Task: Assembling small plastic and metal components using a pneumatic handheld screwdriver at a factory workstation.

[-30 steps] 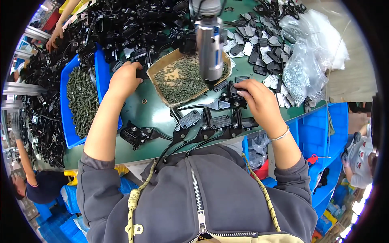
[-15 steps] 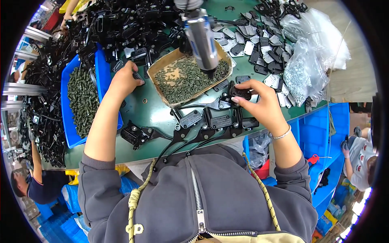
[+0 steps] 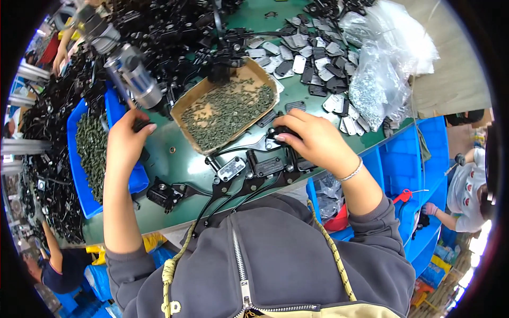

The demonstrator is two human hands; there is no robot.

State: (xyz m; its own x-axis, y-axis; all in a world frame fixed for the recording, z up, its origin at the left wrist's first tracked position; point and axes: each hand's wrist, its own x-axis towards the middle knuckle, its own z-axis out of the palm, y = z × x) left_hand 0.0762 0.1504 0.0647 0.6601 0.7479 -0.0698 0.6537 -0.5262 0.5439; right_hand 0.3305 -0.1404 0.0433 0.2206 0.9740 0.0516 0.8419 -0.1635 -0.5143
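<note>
My left hand is closed, thumb and fingers pinching a small dark piece whose kind I cannot make out. It is over the table beside the blue bin of dark green screws. Right of the middle, my right hand grips the black body of a brake lever assembly, its fingers covering much of it. The silver lever points left. Nearer me, several more lever assemblies lie in a row with rectangular caps. Another black assembly lies further left.
A cardboard tray of loose screws stands between my hands. A power screwdriver hangs above the left side. Piled black assemblies, cover plates and plastic bags of small parts lie beyond. Blue shelving stands at right; other people work nearby.
The screwdriver has swung left from over the tray. My left hand has drawn back toward me with the small dark piece. My right hand's fingers have shifted on the assembly; the whole view has shifted.
</note>
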